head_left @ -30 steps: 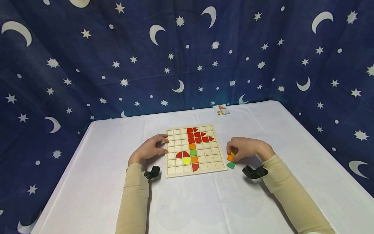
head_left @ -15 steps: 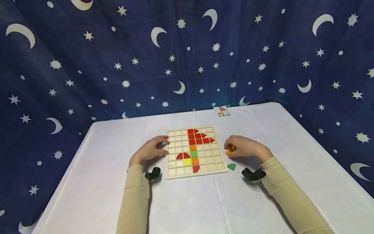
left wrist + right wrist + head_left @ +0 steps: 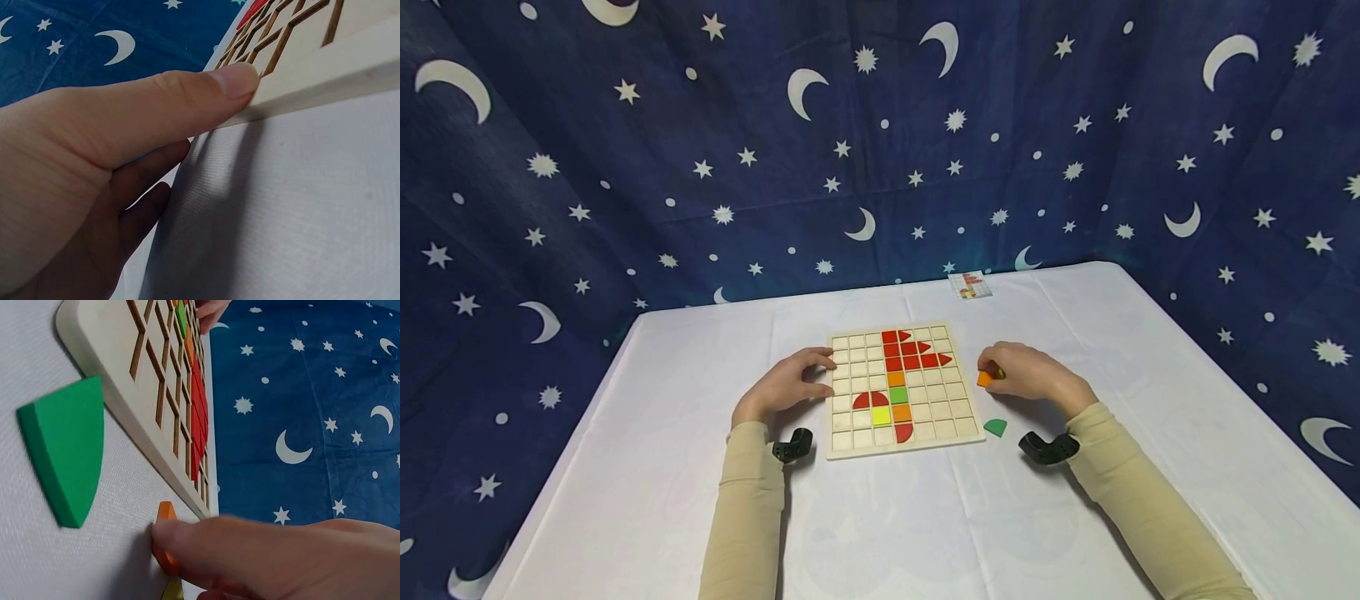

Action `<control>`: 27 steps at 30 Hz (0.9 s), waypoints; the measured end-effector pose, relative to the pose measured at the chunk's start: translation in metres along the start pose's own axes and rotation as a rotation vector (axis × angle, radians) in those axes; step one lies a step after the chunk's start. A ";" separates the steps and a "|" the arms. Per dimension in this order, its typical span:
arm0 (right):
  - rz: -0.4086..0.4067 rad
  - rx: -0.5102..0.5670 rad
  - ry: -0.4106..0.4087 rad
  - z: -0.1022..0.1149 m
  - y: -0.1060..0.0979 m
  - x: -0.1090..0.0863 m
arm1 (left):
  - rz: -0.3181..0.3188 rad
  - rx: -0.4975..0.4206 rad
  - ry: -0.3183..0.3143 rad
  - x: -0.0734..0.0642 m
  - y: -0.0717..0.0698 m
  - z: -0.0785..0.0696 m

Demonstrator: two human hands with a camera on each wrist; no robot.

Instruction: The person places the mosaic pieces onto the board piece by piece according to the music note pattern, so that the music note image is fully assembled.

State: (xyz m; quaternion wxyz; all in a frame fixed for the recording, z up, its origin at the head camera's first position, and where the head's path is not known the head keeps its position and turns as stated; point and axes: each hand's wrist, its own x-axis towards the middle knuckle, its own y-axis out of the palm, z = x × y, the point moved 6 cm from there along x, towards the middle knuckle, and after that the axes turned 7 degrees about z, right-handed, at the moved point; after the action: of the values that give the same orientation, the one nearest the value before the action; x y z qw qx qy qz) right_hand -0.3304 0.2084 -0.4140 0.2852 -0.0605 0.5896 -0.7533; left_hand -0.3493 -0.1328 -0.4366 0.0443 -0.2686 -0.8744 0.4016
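My right hand (image 3: 1026, 372) pinches an orange tile (image 3: 165, 512) between thumb and fingers, just right of the board; most of the curled fingers are out of sight. A yellow piece (image 3: 173, 590) shows under the same hand, partly hidden by it. Close by on the cloth lies a green quarter-round tile (image 3: 996, 427). The wooden grid board (image 3: 940, 427) carries red, orange, green and yellow tiles set in its squares. Along its left edge rests my left hand (image 3: 784, 385), fingers spread and loosely bent, the thumb touching the side in the left wrist view.
A small pattern card (image 3: 970, 285) printed with a coloured design lies at the table's far edge. White cloth covers the table (image 3: 887, 525). Behind it hangs a dark blue curtain (image 3: 737, 167) with moons and stars.
My right hand has moved slightly away from me with the orange tile and yellow piece, leaving the green tile uncovered on the cloth. The left hand stays at the board's edge.
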 end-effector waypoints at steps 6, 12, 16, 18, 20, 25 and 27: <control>-0.013 -0.010 0.019 -0.002 0.000 0.000 | 0.000 0.003 -0.023 0.001 0.000 0.002; -0.044 -0.025 0.035 -0.001 -0.004 0.002 | 0.002 0.003 -0.021 0.000 0.000 0.001; -0.100 -0.029 0.034 0.007 -0.012 0.003 | 0.003 0.009 -0.007 0.000 -0.001 0.000; -0.125 -0.034 0.006 0.017 -0.016 0.006 | 0.006 0.008 -0.008 0.000 -0.001 0.000; -0.135 -0.038 -0.030 0.030 -0.017 0.011 | 0.009 0.009 -0.006 0.000 -0.001 -0.001; -0.114 -0.064 -0.170 0.075 -0.011 0.026 | 0.009 0.005 0.000 0.000 -0.001 -0.002; -0.087 -0.078 -0.224 0.095 -0.005 0.032 | 0.012 0.004 0.003 -0.001 -0.001 -0.003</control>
State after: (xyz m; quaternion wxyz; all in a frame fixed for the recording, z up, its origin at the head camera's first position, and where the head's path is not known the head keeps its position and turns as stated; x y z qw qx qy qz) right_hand -0.3177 0.1121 -0.3891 0.3136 -0.1808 0.5798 -0.7300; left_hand -0.3485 -0.1320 -0.4339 0.0440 -0.2743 -0.8719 0.4032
